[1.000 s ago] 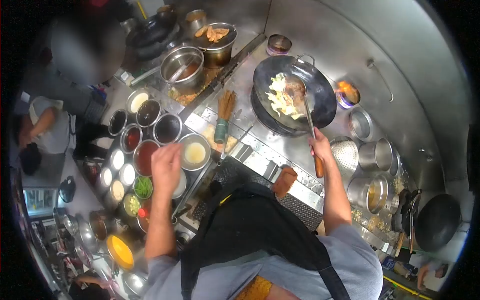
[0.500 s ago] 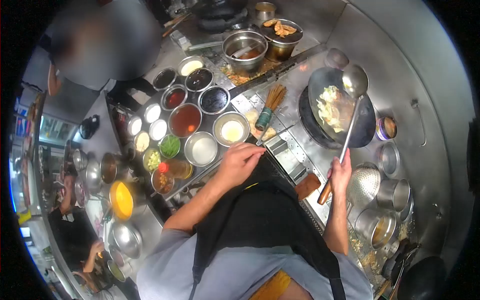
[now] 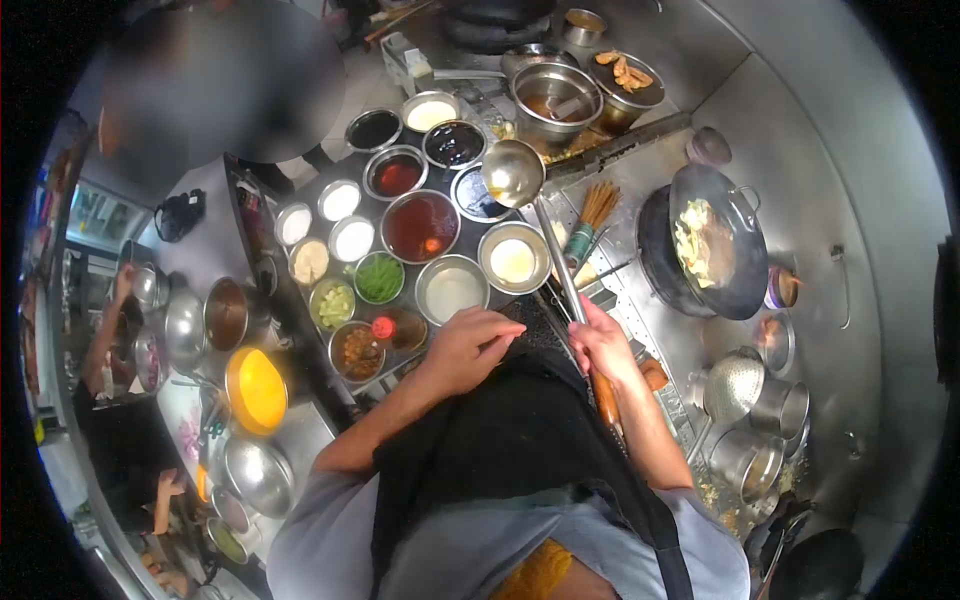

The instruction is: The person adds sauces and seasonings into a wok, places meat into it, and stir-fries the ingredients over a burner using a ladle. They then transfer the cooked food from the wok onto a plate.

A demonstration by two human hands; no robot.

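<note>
My right hand [image 3: 603, 343] is wrapped round the handle of a long metal ladle [image 3: 513, 173]. The ladle's bowl hangs over the rim of a pan of dark liquid [image 3: 481, 193], beside a bowl of pale yellow contents [image 3: 514, 262]. Close to my apron, my left hand [image 3: 465, 350] has its fingers together and the thumb near their tips; whatever lies between them, if anything, is hidden. Just beyond it stands a bowl of whitish liquid [image 3: 452, 291]. On the stove to the right, a tilted wok [image 3: 740, 260] holds pale, chopped food [image 3: 692, 240].
A bamboo brush [image 3: 592, 220] lies between the sauce bowls and wok. A perforated strainer [image 3: 733, 388] and metal pots [image 3: 778, 407] stand at right. A red-capped bottle [image 3: 400, 328] lies by the near bowls. Other people work at left.
My right hand has carried the ladle left, from over the wok to the sauce bowls. My left hand keeps much the same pose. The view has shifted slightly.
</note>
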